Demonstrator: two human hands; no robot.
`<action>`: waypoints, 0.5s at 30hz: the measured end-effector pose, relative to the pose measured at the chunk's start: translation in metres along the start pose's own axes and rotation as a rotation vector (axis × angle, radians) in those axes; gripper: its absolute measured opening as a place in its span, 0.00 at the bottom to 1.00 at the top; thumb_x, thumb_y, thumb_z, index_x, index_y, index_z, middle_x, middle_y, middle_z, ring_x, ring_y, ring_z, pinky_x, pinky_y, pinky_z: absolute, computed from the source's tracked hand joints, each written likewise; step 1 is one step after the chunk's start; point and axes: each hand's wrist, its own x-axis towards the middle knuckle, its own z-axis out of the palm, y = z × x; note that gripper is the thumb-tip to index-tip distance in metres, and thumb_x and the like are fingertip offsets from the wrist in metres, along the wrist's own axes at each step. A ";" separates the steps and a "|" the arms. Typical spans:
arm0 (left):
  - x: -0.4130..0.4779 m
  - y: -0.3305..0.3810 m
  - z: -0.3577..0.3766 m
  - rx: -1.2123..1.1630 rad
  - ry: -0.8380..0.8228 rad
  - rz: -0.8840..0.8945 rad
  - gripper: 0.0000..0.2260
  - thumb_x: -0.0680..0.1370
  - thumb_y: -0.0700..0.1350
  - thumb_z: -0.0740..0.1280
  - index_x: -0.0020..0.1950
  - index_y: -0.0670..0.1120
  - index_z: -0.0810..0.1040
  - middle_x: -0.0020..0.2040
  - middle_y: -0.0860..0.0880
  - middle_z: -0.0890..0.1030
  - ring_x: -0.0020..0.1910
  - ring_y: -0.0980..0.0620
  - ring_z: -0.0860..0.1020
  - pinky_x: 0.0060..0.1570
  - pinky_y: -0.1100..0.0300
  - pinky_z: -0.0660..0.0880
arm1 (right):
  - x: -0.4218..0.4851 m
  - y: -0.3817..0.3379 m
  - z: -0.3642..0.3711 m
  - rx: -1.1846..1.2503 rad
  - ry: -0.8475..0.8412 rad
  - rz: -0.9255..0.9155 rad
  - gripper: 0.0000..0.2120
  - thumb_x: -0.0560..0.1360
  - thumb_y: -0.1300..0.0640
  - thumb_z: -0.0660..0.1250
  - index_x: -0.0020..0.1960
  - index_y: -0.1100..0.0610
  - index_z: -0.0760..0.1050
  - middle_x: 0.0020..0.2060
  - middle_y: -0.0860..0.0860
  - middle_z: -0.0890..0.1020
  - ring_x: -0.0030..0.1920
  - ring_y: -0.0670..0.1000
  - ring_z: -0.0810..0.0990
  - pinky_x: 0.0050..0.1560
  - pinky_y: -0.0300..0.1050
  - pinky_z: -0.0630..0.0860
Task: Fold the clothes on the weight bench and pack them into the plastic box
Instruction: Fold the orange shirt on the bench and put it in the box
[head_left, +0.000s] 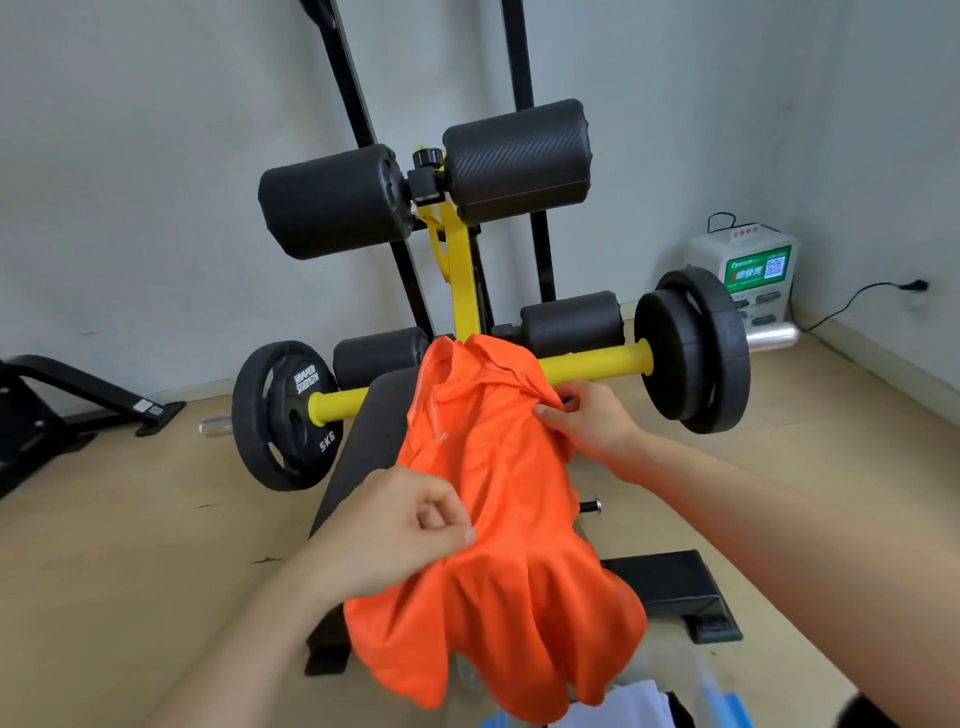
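Pinching orange polo shirt (509, 499) draped over counter (371, 441): left hand (400, 525) at its side, right hand (587, 421) near collar.

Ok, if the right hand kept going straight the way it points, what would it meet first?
The right hand pinches the orange shirt, so it would push into more of that shirt first. Beyond it probably comes the bench pad, then the 5 kg weight plate, though depth is unclear.

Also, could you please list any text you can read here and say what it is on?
"5KG": on the left weight plate.
"HAMMER STRENGTH", it seems: same plate.
Green label on the white box: too blurred to read.
Sticker on the black floor frame: too small.
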 end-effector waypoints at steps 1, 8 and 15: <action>0.000 0.001 -0.001 -0.086 -0.038 0.021 0.04 0.70 0.52 0.76 0.39 0.54 0.84 0.33 0.53 0.84 0.32 0.59 0.80 0.41 0.54 0.80 | -0.002 -0.002 0.000 0.000 0.001 -0.017 0.14 0.74 0.51 0.72 0.57 0.56 0.80 0.41 0.52 0.79 0.41 0.53 0.79 0.33 0.41 0.72; 0.032 -0.014 0.020 0.177 0.291 0.026 0.32 0.70 0.69 0.62 0.73 0.61 0.71 0.70 0.58 0.74 0.68 0.53 0.70 0.67 0.51 0.69 | -0.017 -0.015 -0.016 0.026 0.058 0.014 0.17 0.69 0.50 0.77 0.32 0.54 0.70 0.30 0.49 0.74 0.34 0.49 0.72 0.34 0.44 0.66; 0.028 -0.013 0.006 0.281 0.339 -0.062 0.06 0.72 0.46 0.71 0.40 0.58 0.81 0.38 0.60 0.80 0.44 0.54 0.81 0.47 0.54 0.79 | -0.025 -0.012 -0.022 0.114 0.067 0.004 0.10 0.72 0.55 0.75 0.46 0.61 0.79 0.40 0.55 0.83 0.41 0.54 0.80 0.42 0.49 0.77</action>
